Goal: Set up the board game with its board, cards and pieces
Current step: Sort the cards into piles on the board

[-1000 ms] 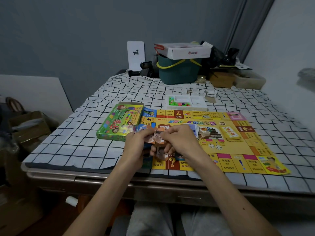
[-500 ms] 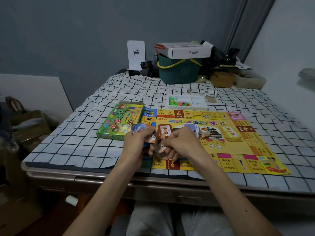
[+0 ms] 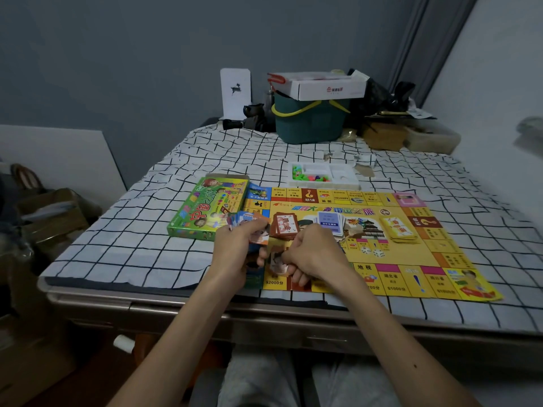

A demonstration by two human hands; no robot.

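A fanned bundle of small blue and orange paper play-money notes (image 3: 246, 219) is gripped in the curled fingers (image 3: 255, 227) of the left hand (image 3: 235, 248), above the near-left corner of the yellow printed game board (image 3: 411, 254). Just beside it, the right hand (image 3: 316, 254) pinches a few pinkish notes (image 3: 277, 262), its fingers tightly curled.

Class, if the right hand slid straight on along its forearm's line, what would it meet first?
Probably the brown card pile just beyond the right hand, which holds notes; depth is unclear.
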